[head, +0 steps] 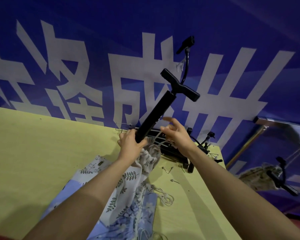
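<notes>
A black hand pump [156, 113] with a T-handle [180, 84] points up and to the right, its thin black hose [186, 66] curving up to a nozzle. My left hand [131, 144] grips the lower end of the pump barrel. A beige leaf-print drawstring bag [148, 155] hangs just below that end, gathered at its mouth. My right hand [176, 134] is to the right of the barrel and pinches the bag's pale drawstring [158, 135], index finger raised.
On the yellow-green table [42, 153] lie several more printed fabric bags [128, 196], a pile of black pumps [177, 151] at the back, and small metal needle fittings [168, 169]. A blue banner wall with white characters stands close behind. The table's right edge drops off.
</notes>
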A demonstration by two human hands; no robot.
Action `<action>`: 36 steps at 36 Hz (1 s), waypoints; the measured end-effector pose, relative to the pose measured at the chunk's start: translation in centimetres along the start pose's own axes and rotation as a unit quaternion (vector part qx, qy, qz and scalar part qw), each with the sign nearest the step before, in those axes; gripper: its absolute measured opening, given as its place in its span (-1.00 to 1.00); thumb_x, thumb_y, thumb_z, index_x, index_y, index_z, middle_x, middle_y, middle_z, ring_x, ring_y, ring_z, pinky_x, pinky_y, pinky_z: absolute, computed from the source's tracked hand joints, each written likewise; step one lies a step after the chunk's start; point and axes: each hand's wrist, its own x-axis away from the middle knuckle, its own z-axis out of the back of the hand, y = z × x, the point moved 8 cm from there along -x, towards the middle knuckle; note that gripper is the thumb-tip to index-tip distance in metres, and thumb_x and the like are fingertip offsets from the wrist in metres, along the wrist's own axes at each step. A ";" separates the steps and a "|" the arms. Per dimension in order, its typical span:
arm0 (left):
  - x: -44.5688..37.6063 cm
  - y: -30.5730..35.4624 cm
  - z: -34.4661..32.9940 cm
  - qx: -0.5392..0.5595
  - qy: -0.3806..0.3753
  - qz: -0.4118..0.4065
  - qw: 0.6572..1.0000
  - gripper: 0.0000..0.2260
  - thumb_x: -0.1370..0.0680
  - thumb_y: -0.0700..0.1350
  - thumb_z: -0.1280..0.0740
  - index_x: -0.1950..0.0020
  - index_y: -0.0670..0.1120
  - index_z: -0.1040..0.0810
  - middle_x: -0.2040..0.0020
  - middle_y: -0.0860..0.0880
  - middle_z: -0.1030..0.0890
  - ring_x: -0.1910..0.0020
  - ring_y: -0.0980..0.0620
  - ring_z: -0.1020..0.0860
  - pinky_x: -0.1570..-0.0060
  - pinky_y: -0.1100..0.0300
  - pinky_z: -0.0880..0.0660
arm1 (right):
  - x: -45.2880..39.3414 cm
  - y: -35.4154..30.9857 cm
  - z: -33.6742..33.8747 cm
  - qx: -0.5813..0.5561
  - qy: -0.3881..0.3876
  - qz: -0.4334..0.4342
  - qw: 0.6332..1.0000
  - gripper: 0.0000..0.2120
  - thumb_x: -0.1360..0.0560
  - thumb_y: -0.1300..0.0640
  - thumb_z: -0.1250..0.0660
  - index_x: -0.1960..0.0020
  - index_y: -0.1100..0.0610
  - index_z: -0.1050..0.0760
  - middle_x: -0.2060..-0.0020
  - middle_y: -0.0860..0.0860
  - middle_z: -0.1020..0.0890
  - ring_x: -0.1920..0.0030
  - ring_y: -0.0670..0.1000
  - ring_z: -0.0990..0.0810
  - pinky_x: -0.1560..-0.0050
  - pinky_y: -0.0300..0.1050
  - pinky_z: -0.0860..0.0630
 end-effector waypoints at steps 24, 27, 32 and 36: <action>-1.9 -0.1 1.1 0.094 -0.095 0.003 0.991 -0.59 -0.53 -0.31 -0.27 -0.38 -0.15 -0.41 -0.33 -0.13 -0.39 -0.27 -0.11 -0.48 -0.30 0.06 -0.43 | -1.0 3.6 -3.0 0.227 0.072 -0.033 0.971 -0.47 -0.22 -0.37 -0.45 -0.10 -0.13 -0.57 -0.13 -0.01 -0.50 -0.25 0.07 -0.41 -0.32 0.11 -0.38; -2.1 0.8 1.9 0.119 -0.084 -0.023 0.989 -0.59 -0.52 -0.33 -0.25 -0.35 -0.12 -0.41 -0.28 -0.10 -0.42 -0.18 -0.12 -0.52 -0.17 0.05 -0.48 | -0.8 3.2 -3.8 0.269 0.075 -0.049 0.959 -0.40 -0.31 -0.28 -0.44 -0.28 -0.08 -0.48 -0.18 0.05 -0.34 -0.32 0.13 -0.22 -0.41 0.11 -0.21; -2.0 0.1 1.6 0.166 -0.113 -0.001 0.980 -0.62 -0.50 -0.27 -0.26 -0.31 -0.06 -0.41 -0.27 -0.08 -0.43 -0.15 -0.17 -0.51 -0.04 0.03 -0.49 | -0.9 2.7 -5.5 0.331 0.055 -0.036 0.941 -0.41 -0.30 -0.33 -0.41 -0.25 -0.11 -0.48 -0.09 0.00 -0.28 -0.21 0.08 -0.23 -0.31 0.04 -0.26; -1.5 -0.4 0.9 0.184 -0.127 -0.004 0.975 -0.68 -0.49 -0.14 -0.36 -0.24 -0.04 -0.47 -0.21 -0.06 -0.47 -0.13 -0.05 -0.52 -0.06 0.12 -0.51 | -0.7 2.8 -6.4 0.368 0.033 -0.018 0.929 -0.47 -0.34 -0.27 -0.41 -0.26 -0.15 -0.47 -0.01 0.01 -0.28 -0.11 0.07 -0.25 -0.13 -0.03 -0.30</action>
